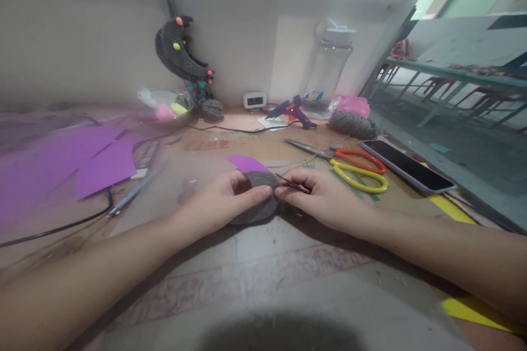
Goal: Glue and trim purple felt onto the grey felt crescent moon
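Between my two hands is a rounded piece wrapped in grey yarn (pixel 256 213), with a bare purple section (pixel 247 163) showing at its far side. My left hand (pixel 218 194) is closed on it, thumb lying across the yarn. At the right edge of the piece, my right hand (pixel 325 194) is pinched shut with its fingertips against the yarn. A thin dark pointed tool (pixel 291 182) sticks out from between those right fingers; its exact kind is unclear. Scissors (pixel 333 158) with orange and yellow handles lie just beyond my right hand.
A phone (pixel 405 164) lies at the right. Behind are a glue gun (pixel 294 112), a small digital clock (pixel 254 100), a grey yarn skein (pixel 353 124) and a clear bottle (pixel 331 66). Purple sheets (pixel 107 162), a pen (pixel 129 197) and a black cable (pixel 61 227) occupy the left.
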The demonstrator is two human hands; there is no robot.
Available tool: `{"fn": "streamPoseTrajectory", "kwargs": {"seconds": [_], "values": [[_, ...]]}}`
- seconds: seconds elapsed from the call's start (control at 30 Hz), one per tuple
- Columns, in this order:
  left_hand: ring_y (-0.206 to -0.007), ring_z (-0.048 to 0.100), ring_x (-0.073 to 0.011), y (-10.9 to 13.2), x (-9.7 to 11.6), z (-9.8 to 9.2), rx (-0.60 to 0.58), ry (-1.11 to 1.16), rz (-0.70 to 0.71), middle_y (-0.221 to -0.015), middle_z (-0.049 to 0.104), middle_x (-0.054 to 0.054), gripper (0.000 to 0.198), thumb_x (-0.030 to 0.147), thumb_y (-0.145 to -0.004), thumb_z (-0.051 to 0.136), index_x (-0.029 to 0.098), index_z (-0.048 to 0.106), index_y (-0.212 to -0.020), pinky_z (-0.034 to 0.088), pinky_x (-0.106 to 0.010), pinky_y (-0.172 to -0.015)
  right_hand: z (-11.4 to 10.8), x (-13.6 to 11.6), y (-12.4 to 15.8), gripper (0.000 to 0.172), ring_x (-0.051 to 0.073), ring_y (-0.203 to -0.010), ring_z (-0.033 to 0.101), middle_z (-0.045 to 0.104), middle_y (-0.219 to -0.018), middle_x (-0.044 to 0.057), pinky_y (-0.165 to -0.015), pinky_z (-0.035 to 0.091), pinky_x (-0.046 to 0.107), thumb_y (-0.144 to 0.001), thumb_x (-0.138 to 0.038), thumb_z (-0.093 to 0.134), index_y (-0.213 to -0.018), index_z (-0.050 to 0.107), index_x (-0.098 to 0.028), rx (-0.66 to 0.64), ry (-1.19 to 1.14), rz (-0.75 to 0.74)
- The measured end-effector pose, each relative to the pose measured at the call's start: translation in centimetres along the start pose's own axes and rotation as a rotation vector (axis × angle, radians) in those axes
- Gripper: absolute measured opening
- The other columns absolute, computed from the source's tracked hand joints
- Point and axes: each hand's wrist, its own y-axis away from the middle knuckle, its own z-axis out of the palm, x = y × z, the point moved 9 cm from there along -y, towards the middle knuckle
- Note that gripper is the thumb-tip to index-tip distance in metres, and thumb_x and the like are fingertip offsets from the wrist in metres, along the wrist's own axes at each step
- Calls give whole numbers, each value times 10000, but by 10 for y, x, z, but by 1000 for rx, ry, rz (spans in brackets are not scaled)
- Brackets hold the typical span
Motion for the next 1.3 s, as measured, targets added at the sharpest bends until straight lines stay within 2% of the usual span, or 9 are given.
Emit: {"fn": "streamPoseTrajectory", "kwargs": {"seconds": [0.17,0.53,0.77,0.97,1.07,1.13,1.23,1.3], "values": [[-778,675,-169,0,-4,2,-21,45,-13,-940,758,-44,307,423,-831,662,174,726,-999,523,-251,-681,-3,-1,0,130,111,-648,481,551,-677,-30,-598,356,233,-833,-241,568,-727,609,-178,8,-85,-2],[-702,662,-133,-2,-12,5,-63,196,-31,-823,740,-25,233,389,-839,664,176,701,-928,506,-217,-628,0,0,1,109,86,-589,446,549,-682,-32,-571,377,225,-845,-247,569,-797,626,-168,-26,-180,5],[-727,681,-140,0,-8,6,-55,167,-47,-887,755,-33,238,386,-839,655,181,708,-947,527,-233,-663,0,-4,2,91,76,-574,455,542,-685,-38,-535,384,206,-840,-226,573,-779,612,-170,-10,-180,-6],[-730,670,-156,2,-5,3,-26,38,-37,-865,755,-26,253,414,-837,640,188,724,-916,513,-232,-633,1,-4,2,122,68,-554,453,528,-651,-56,-547,388,206,-823,-231,620,-723,586,-172,3,-125,2],[-718,671,-167,3,-2,2,-10,1,-37,-847,757,-22,250,411,-825,640,197,732,-915,515,-240,-625,-1,-7,3,131,80,-597,501,568,-685,-42,-582,410,211,-865,-228,581,-751,610,-171,20,-43,-57],[-717,677,-173,3,-1,0,14,-8,-36,-849,762,-20,237,398,-812,644,203,737,-909,518,-243,-630,-7,-12,6,133,104,-662,557,628,-766,-12,-608,433,225,-899,-261,554,-862,642,-170,56,44,-141],[-761,699,-195,3,0,-6,75,-32,-42,-863,770,-18,208,377,-782,662,208,740,-876,526,-245,-654,-17,-27,14,260,166,-819,619,689,-961,66,-696,470,279,-949,-338,501,-1090,625,-158,130,270,-383],[-765,707,-211,4,0,-11,117,-61,-61,-844,771,-25,213,381,-765,669,196,733,-850,531,-254,-648,-17,-35,20,310,200,-886,620,687,-1030,102,-757,472,323,-975,-365,459,-1151,599,-153,151,440,-530]]}}
